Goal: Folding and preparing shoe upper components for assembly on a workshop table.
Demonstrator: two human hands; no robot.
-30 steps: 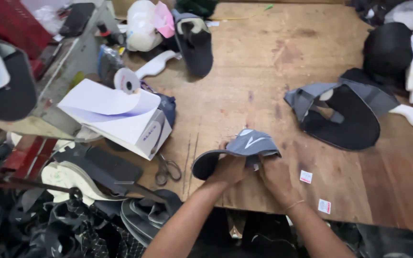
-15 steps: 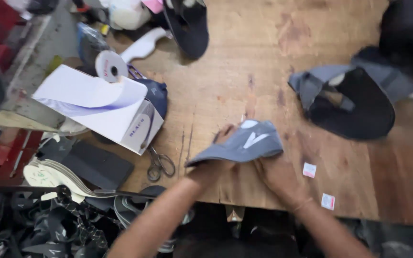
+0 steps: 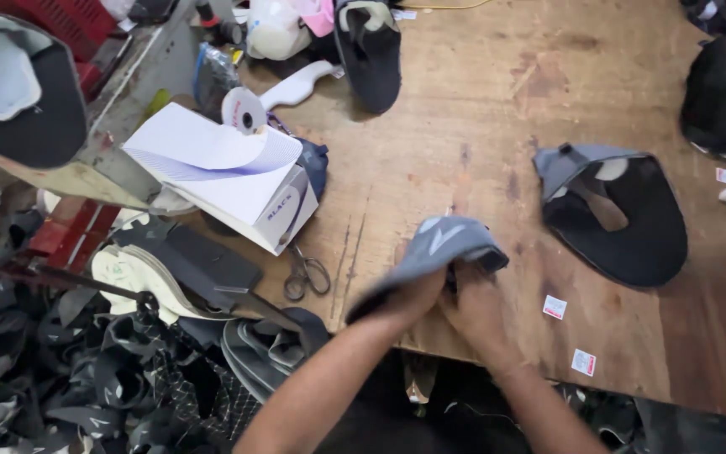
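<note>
both hands, left hand (image 3: 409,296) and right hand (image 3: 479,309), clamp a grey shoe piece (image 3: 443,242) over the wooden table (image 3: 464,109); scissors (image 3: 304,273) and a white box (image 3: 245,189) holding paper lie just left.

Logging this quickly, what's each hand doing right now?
Left hand: closed on the grey shoe upper.
Right hand: closed on the same upper.

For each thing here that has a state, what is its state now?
Grey fabric shoe upper: folded, held in both hands.
Left hand: closed on the upper.
Right hand: closed on the upper.
Small metal scissors: lying flat, blades shut.
White cardboard box: open, paper sheets on top.
Black and grey shoe upper: lying flat, untouched.
</note>
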